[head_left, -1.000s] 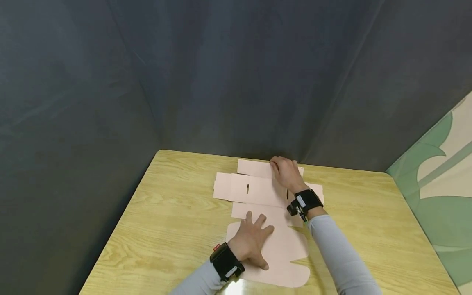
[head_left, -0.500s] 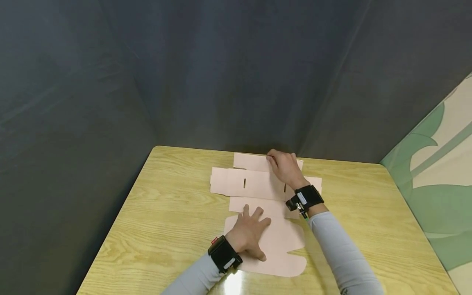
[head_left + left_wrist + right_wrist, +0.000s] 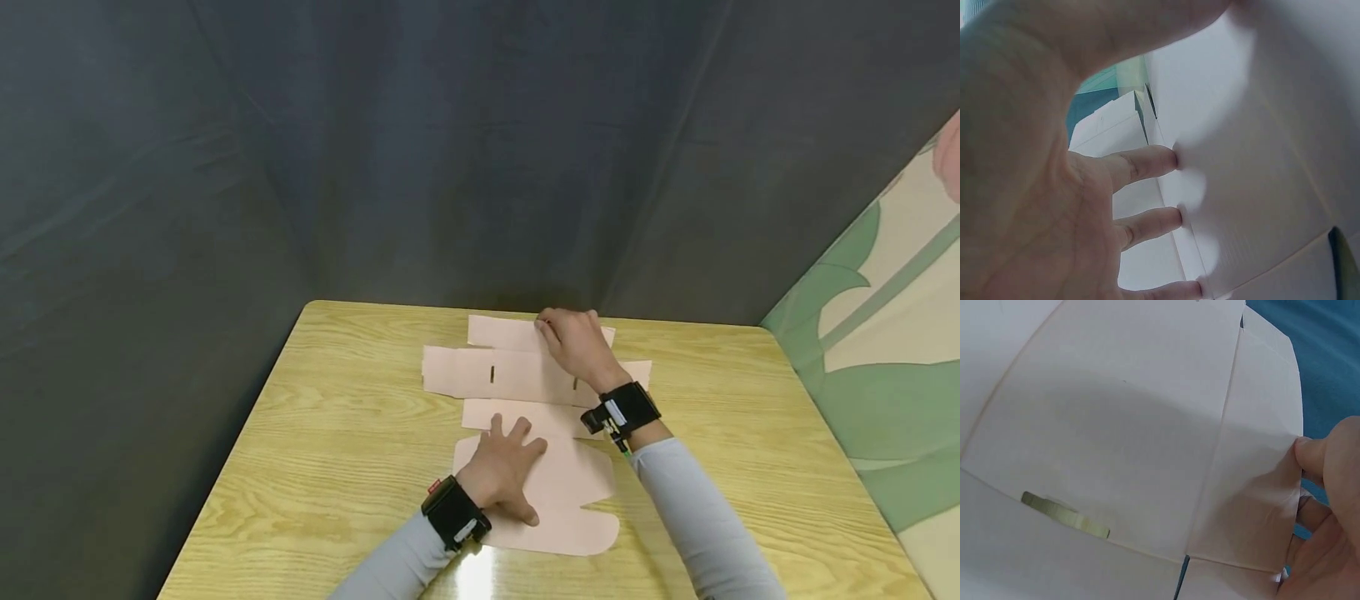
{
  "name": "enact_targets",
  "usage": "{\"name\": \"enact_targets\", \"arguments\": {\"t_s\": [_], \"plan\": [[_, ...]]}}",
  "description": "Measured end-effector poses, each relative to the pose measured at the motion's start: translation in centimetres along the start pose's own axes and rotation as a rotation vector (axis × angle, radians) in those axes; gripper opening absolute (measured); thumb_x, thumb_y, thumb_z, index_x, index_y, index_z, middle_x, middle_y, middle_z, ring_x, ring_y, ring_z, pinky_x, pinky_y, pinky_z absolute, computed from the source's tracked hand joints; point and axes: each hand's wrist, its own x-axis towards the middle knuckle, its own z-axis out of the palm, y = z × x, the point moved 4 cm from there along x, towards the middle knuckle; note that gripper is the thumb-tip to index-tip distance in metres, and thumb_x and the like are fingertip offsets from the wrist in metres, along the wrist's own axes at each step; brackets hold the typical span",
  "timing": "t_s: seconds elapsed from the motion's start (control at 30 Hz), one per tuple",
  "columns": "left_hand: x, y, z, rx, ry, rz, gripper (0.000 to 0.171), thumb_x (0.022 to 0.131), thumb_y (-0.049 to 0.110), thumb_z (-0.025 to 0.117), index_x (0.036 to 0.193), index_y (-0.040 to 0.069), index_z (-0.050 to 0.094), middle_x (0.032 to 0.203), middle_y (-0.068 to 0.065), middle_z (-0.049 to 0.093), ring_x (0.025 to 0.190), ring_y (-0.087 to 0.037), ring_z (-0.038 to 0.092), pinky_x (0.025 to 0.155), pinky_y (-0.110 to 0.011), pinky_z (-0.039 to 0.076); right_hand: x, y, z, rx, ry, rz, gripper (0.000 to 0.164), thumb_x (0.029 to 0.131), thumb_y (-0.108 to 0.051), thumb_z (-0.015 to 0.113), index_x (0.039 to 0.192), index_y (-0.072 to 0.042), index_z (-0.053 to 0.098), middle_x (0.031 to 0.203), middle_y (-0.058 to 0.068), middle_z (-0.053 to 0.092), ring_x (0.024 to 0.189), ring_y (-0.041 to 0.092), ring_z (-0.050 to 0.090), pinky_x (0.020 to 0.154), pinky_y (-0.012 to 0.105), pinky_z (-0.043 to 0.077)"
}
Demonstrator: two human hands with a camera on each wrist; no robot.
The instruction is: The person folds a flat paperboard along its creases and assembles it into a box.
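A pale pink flat cardboard box blank, creased into panels with side flaps and two slots, lies lengthwise on the wooden table. On its near panel my left hand rests with fingers spread, and in the left wrist view its fingertips press on the cardboard near a crease. My right hand pinches the edge of the far flap. In the right wrist view, the thumb lies on that flap's edge and the other fingers go behind it. A slot shows table through it.
Just behind the table's far edge hangs a dark blue-grey curtain, close to the right hand. A wall with a green leaf pattern stands along the right side. Both wrists wear black straps with cameras.
The head view has shifted slightly, so everything sits a little further left in it. Both hands keep their places on the cardboard, the left pressing and the right pinching the far flap.
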Motion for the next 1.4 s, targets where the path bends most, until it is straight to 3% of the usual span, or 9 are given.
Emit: {"name": "enact_targets", "arguments": {"t_s": [0.13, 0.3, 0.4, 0.6, 0.9, 1.1, 1.17, 1.23, 1.4], "plan": [[-0.1, 0.0, 0.0, -0.003, 0.009, -0.008, 0.104, 0.063, 0.068, 0.096, 0.151, 0.031, 0.054, 0.156, -0.004, 0.043, 0.140, -0.042, 0.042, 0.106, -0.052, 0.054, -0.5, -0.8, -0.4, -0.015, 0.010, -0.035, 0.026, 0.111, -0.022, 0.059, 0.105, -0.006, 0.079, 0.087, 0.007, 0.076, 0.078, 0.025, 0.068, 0.088, 0.051, 0.045], [-0.3, 0.4, -0.3, -0.012, 0.013, -0.005, 0.102, 0.062, 0.066, 0.097, 0.149, 0.030, 0.056, 0.155, -0.004, 0.044, 0.141, -0.045, 0.043, 0.106, -0.055, 0.054, -1.4, -1.6, -1.0, -0.042, 0.015, -0.103, 0.031, 0.111, -0.020, 0.055, 0.087, -0.009, 0.071, 0.067, 0.002, 0.057, 0.059, 0.018, 0.052, 0.069, 0.040, 0.044], [-0.3, 0.6, -0.4, -0.013, 0.015, 0.002, 0.101, 0.062, 0.066, 0.098, 0.147, 0.030, 0.057, 0.151, -0.003, 0.045, 0.139, -0.044, 0.045, 0.105, -0.056, 0.054, -2.1, -1.9, -1.2, -0.056, -0.004, -0.115, 0.033, 0.112, -0.022, 0.052, 0.082, -0.013, 0.063, 0.065, -0.001, 0.048, 0.056, 0.015, 0.045, 0.061, 0.035, 0.038], [-0.2, 0.9, -0.5, 0.005, 0.018, 0.001, 0.100, 0.062, 0.067, 0.097, 0.146, 0.030, 0.057, 0.148, -0.002, 0.046, 0.137, -0.042, 0.046, 0.103, -0.053, 0.055, -3.0, -2.3, -1.8, -0.063, -0.052, -0.125, 0.035, 0.113, -0.025, 0.046, 0.080, -0.017, 0.057, 0.067, -0.001, 0.044, 0.059, 0.015, 0.045, 0.059, 0.034, 0.037], [-0.2, 0.9, -0.4, -0.028, 0.008, 0.011, 0.102, 0.064, 0.064, 0.097, 0.150, 0.028, 0.056, 0.152, -0.004, 0.045, 0.141, -0.046, 0.043, 0.109, -0.057, 0.053, -3.9, -3.1, -2.1, -0.112, -0.107, -0.074, 0.049, 0.116, -0.033, 0.039, 0.072, -0.019, 0.053, 0.060, -0.002, 0.043, 0.063, 0.020, 0.053, 0.061, 0.039, 0.041], [-0.4, 0.9, -0.6, -0.041, 0.005, 0.003, 0.105, 0.064, 0.063, 0.098, 0.153, 0.028, 0.054, 0.159, -0.005, 0.043, 0.148, -0.051, 0.038, 0.113, -0.059, 0.050, -4.2, -3.7, -2.3, -0.087, -0.129, -0.012, 0.053, 0.116, -0.035, 0.037, 0.066, -0.020, 0.047, 0.059, -0.005, 0.037, 0.057, 0.018, 0.047, 0.059, 0.038, 0.041], [-0.4, 0.9, -0.7, -0.040, 0.005, 0.005, 0.105, 0.064, 0.063, 0.098, 0.153, 0.028, 0.054, 0.160, -0.005, 0.043, 0.148, -0.051, 0.038, 0.113, -0.059, 0.050, -4.3, -3.8, -2.3, -0.093, -0.142, 0.007, 0.054, 0.116, -0.036, 0.036, 0.066, -0.020, 0.048, 0.060, -0.004, 0.039, 0.056, 0.017, 0.048, 0.058, 0.038, 0.042], [-0.3, 1.0, -0.7, -0.040, 0.006, 0.008, 0.105, 0.064, 0.063, 0.098, 0.153, 0.028, 0.054, 0.160, -0.005, 0.043, 0.147, -0.050, 0.039, 0.113, -0.059, 0.050, -4.6, -3.8, -2.3, -0.101, -0.148, 0.015, 0.054, 0.116, -0.038, 0.036, 0.071, -0.019, 0.058, 0.064, -0.004, 0.048, 0.062, 0.018, 0.057, 0.060, 0.041, 0.049], [-0.3, 1.1, -0.7, -0.050, 0.003, 0.009, 0.106, 0.064, 0.062, 0.098, 0.153, 0.027, 0.054, 0.161, -0.006, 0.043, 0.145, -0.049, 0.039, 0.111, -0.058, 0.051, -5.5, -4.1, -2.2, -0.118, -0.139, 0.004, 0.053, 0.116, -0.039, 0.036, 0.101, -0.013, 0.081, 0.091, 0.003, 0.073, 0.084, 0.029, 0.074, 0.071, 0.052, 0.060]]}}
